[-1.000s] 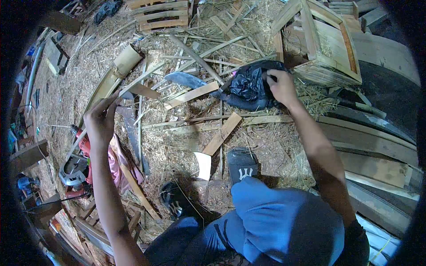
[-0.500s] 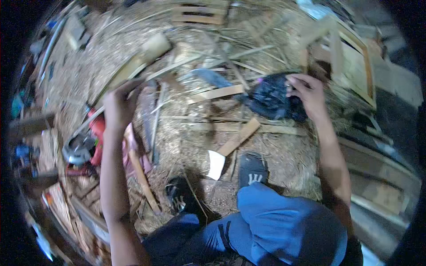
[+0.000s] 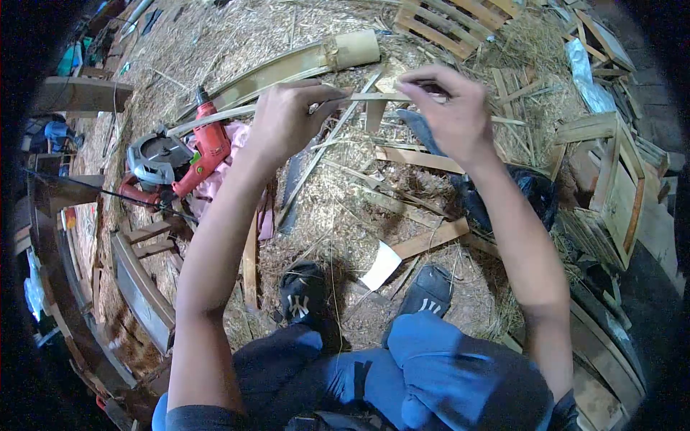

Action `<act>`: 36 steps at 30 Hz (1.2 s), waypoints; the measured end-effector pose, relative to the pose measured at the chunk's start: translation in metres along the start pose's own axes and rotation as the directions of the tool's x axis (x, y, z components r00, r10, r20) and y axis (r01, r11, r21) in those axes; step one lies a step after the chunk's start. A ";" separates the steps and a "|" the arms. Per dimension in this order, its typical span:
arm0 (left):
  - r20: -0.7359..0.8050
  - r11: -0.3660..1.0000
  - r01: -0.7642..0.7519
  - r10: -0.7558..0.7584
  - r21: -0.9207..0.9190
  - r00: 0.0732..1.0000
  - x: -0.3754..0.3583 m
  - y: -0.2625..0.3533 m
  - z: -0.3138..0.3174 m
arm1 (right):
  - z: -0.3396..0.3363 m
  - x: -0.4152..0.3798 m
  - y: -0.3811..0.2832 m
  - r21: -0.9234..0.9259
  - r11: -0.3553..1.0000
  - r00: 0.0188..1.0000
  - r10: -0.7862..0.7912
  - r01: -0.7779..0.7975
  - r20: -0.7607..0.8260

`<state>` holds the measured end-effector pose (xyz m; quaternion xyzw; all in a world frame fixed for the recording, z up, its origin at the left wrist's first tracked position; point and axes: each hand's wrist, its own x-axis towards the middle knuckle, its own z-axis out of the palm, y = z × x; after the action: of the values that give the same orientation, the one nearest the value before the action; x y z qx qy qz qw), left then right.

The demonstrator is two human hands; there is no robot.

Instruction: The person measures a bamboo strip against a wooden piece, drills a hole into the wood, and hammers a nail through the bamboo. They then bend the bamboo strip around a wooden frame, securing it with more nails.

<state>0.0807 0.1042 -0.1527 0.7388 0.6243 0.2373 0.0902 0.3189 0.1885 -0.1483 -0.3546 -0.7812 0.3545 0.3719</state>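
A thin, pale strip of wood (image 3: 368, 96) runs crosswise in front of me, held up above the littered floor. My left hand (image 3: 293, 118) pinches it between thumb and fingers, and part of the strip sticks out past that hand to the left. On the other side, my right hand (image 3: 454, 115) is closed on the strip with thumb and fingertips. A short stretch of it shows bare between the two hands. Below my left forearm lies a red power drill (image 3: 210, 147) beside a grey circular saw (image 3: 159, 159).
Wood shavings, straw and loose sticks cover the ground. A split pale tube (image 3: 356, 50) lies ahead, with a slatted wooden crate (image 3: 445, 25) beyond. At right are a black plastic bag (image 3: 530, 192) and a wooden frame (image 3: 611, 183). A white piece (image 3: 382, 266) lies near my shoes.
My hands have come closer together, the left moving right and the right moving left. The camera view has shifted, bringing the drill and saw more fully into sight.
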 end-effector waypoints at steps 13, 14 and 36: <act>0.011 1.000 -0.022 0.022 -0.004 1.000 -0.004 -0.003 0.004 | 0.023 0.000 0.013 0.021 0.993 0.993 -0.119 0.119 0.026; 0.003 1.000 -0.026 0.026 -0.001 1.000 -0.004 -0.003 0.003 | 0.024 0.001 0.015 0.035 0.993 0.993 -0.114 0.113 0.034; -0.002 0.998 0.043 -0.043 -0.053 0.999 -0.005 -0.008 0.000 | 0.029 0.019 0.025 -0.024 0.913 0.908 -0.403 0.408 0.115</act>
<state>0.0727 0.1011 -0.1572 0.7222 0.6337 0.2528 0.1136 0.2927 0.2076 -0.1761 -0.1738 -0.8649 0.2695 0.3863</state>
